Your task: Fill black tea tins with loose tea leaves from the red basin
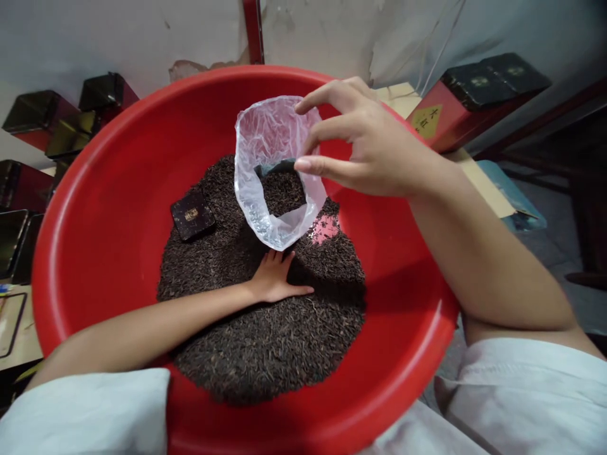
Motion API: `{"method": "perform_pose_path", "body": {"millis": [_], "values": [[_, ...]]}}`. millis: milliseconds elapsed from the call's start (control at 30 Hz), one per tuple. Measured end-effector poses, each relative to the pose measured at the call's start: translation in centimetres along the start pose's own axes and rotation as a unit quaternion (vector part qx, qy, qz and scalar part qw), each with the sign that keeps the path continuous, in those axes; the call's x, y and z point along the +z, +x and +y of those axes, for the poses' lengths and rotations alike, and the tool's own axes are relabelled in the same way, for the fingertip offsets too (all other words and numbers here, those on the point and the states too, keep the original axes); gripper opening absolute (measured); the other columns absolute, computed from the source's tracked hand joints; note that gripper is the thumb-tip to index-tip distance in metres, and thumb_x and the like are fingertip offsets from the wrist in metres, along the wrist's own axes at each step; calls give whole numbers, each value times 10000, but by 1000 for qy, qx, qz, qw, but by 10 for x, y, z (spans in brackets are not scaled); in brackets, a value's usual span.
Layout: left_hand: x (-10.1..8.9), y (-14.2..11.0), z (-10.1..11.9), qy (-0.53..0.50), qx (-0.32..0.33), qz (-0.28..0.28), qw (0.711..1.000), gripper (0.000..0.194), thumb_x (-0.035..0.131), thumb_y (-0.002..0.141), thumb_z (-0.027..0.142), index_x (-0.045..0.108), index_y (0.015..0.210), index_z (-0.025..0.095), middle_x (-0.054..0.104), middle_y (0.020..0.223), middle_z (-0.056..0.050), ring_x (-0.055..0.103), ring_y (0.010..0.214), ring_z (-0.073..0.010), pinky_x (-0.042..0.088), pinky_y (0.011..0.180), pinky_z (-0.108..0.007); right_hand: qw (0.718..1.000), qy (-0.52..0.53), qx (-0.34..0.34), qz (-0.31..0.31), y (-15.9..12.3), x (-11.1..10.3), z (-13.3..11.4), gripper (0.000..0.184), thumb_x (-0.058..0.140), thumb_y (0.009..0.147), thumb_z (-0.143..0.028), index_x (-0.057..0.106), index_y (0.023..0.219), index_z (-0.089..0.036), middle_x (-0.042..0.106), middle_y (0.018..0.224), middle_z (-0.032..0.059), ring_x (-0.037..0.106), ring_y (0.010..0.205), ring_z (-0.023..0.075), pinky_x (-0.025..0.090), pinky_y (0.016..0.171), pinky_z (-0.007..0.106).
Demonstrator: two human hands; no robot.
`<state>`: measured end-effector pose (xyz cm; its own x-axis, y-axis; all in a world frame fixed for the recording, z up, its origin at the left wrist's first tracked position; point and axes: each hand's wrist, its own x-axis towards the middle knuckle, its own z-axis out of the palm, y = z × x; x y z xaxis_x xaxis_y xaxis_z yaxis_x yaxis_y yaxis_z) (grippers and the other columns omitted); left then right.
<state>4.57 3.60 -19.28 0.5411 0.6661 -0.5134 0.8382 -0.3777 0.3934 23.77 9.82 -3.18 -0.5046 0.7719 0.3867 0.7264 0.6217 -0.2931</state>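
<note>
Loose dark tea leaves lie heaped in a wide red basin. On the heap stands a clear plastic bag, its mouth spread wide, with tea leaves inside; whatever surrounds its lower part is hidden. My left hand lies palm down on the leaves just in front of the bag, fingers spread. Over the bag's right rim is my right hand, fingers curved and apart from the thumb; whether the fingertips touch the plastic I cannot tell. A dark square lid rests on the leaves, left of the bag.
Several red and black tins stand left of the basin, some of them open. At the right, red tins with black lids stand beside the basin; one bears a yellow label. A pale wall rises behind.
</note>
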Motion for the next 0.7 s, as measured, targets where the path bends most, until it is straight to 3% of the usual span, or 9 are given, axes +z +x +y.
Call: {"method": "perform_pose_path", "body": {"millis": [67, 133, 267, 400, 533, 700], "values": [[-1, 2, 7, -15, 1, 0, 1000, 1035, 537, 637, 818, 437, 1365, 89, 347, 1459, -214, 288, 1349, -410, 285, 1099, -496, 999, 13, 11, 34, 1, -2, 2, 411, 490, 880, -533, 623, 703, -187, 595, 1221, 92, 484, 1172, 260, 336, 1032, 427], [-4, 2, 16, -11, 15, -3, 1000, 1010, 567, 588, 830, 544, 1254, 71, 467, 1358, -209, 378, 1278, -406, 340, 1065, -466, 997, 33, 24, 73, 2, -3, 3, 424, 467, 895, -529, 586, 672, -189, 639, 1129, 89, 540, 1092, 230, 367, 999, 403], [-12, 1, 29, -25, 20, -82, 996, 805, 570, 662, 751, 621, 1104, 81, 640, 1139, -181, 575, 1084, -364, 458, 919, -389, 995, 57, 12, 82, 2, -2, 6, 378, 514, 884, -491, 631, 704, -180, 659, 1092, 104, 584, 1039, 206, 403, 973, 376], [-24, -4, 30, -62, -17, -130, 990, 580, 596, 727, 574, 625, 1106, 136, 674, 1124, -123, 636, 1022, -303, 491, 803, -310, 998, 20, -55, 39, -1, -3, 4, 314, 635, 792, -511, 711, 760, -208, 594, 1266, 76, 484, 1215, 271, 319, 1073, 453], [-47, -21, 27, -87, -33, -132, 987, 546, 625, 710, 518, 631, 1108, 143, 671, 1141, -115, 633, 1027, -293, 485, 787, -298, 994, 50, -100, 15, -6, -10, -8, 238, 676, 760, -488, 700, 719, -254, 597, 1267, 37, 497, 1216, 262, 354, 1090, 421], [-87, -57, 32, -202, -37, -137, 969, 387, 634, 717, 421, 663, 1018, 180, 713, 1025, -34, 654, 938, -230, 479, 759, -252, 989, 94, -55, 98, -10, -19, -19, 261, 546, 889, -392, 667, 759, -201, 683, 1045, 83, 618, 992, 187, 471, 930, 346]]}}
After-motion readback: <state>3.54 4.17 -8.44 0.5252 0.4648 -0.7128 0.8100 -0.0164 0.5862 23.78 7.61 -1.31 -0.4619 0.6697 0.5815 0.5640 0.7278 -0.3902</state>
